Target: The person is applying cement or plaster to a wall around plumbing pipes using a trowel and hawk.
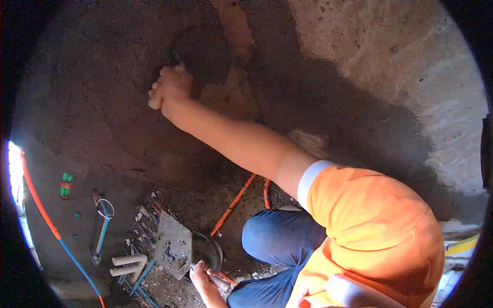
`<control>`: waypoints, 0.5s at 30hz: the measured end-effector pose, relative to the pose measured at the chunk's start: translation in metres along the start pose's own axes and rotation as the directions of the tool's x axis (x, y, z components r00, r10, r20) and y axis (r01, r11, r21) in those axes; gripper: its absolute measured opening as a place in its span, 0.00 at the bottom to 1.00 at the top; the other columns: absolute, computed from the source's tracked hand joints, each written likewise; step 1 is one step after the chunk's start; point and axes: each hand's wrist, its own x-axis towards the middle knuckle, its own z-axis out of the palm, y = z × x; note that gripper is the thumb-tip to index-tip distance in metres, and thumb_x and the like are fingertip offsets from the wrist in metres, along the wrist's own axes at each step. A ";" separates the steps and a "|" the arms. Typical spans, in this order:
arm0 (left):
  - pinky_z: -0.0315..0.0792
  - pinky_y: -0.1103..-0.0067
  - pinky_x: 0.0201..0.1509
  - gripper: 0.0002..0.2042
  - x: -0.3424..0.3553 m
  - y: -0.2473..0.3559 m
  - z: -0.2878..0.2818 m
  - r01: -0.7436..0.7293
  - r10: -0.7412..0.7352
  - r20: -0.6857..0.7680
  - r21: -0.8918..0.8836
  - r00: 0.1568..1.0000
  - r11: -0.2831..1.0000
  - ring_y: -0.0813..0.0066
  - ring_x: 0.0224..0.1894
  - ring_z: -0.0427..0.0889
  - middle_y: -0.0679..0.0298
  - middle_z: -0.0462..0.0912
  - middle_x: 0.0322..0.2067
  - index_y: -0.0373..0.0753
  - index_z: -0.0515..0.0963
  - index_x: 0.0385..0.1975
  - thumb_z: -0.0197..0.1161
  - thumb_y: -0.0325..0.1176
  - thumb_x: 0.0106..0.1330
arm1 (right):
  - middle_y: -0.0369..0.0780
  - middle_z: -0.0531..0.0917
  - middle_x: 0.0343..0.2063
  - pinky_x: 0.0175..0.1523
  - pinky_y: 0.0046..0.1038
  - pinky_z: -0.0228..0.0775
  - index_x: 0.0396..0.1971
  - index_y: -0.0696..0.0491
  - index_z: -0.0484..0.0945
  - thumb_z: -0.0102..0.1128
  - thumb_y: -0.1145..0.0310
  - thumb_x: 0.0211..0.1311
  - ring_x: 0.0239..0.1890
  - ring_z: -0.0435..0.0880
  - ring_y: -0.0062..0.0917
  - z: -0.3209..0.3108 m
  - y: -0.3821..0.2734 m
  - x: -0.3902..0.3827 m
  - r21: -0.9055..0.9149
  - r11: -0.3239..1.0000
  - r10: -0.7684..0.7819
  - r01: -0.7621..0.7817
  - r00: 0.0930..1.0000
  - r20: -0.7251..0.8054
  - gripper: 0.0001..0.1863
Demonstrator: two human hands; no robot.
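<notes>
Right hand (172, 87): closed around a float (155, 100), pressed flat on the wet wall (102, 102) to smooth it.
Left hand (199, 273): grips a trowel (173, 245) low, keeping mortar ready.

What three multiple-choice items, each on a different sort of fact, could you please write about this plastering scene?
1. Where is the right hand?
A. Against the dark wall
B. On the knee
C. On the floor

2. How many short white pipe pieces lie at lower left?
A. Two
B. Five
C. None

3. How is the left hand?
A. Open and empty
B. Closed on the trowel
C. Flat on the wall

Answers:
1. A: its fist holds a light-handled tool at the plaster.
2. A: two lie side by side.
3. B: its fingers wrap the handle.
</notes>
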 end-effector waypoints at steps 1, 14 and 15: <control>0.64 0.77 0.11 0.06 0.001 0.000 -0.001 0.002 -0.002 0.015 0.001 1.000 1.000 0.77 0.11 0.64 0.68 0.64 0.15 0.40 0.65 0.21 0.55 0.26 0.56 | 0.37 0.68 0.21 0.23 0.33 0.66 0.30 0.49 0.63 0.51 0.69 0.58 0.19 0.69 0.26 0.013 -0.002 -0.006 0.057 0.998 0.012 -0.011 1.000 -0.018 0.06; 0.62 0.80 0.11 0.06 0.006 -0.008 -0.011 -0.008 0.008 -0.014 0.031 1.000 0.999 0.80 0.11 0.63 0.70 0.65 0.16 0.40 0.68 0.21 0.56 0.30 0.58 | 0.36 0.70 0.15 0.18 0.29 0.69 0.24 0.53 0.66 0.56 0.70 0.56 0.15 0.72 0.23 0.001 -0.028 -0.016 -0.415 0.889 0.035 0.194 0.874 0.484 0.08; 0.62 0.80 0.12 0.08 0.008 -0.009 -0.014 -0.016 0.022 -0.074 0.076 0.997 0.997 0.80 0.11 0.63 0.70 0.64 0.15 0.41 0.67 0.19 0.56 0.30 0.58 | 0.35 0.70 0.16 0.17 0.28 0.69 0.25 0.53 0.67 0.57 0.70 0.57 0.15 0.72 0.22 -0.018 -0.041 -0.011 -0.575 0.759 0.015 0.305 0.875 0.483 0.08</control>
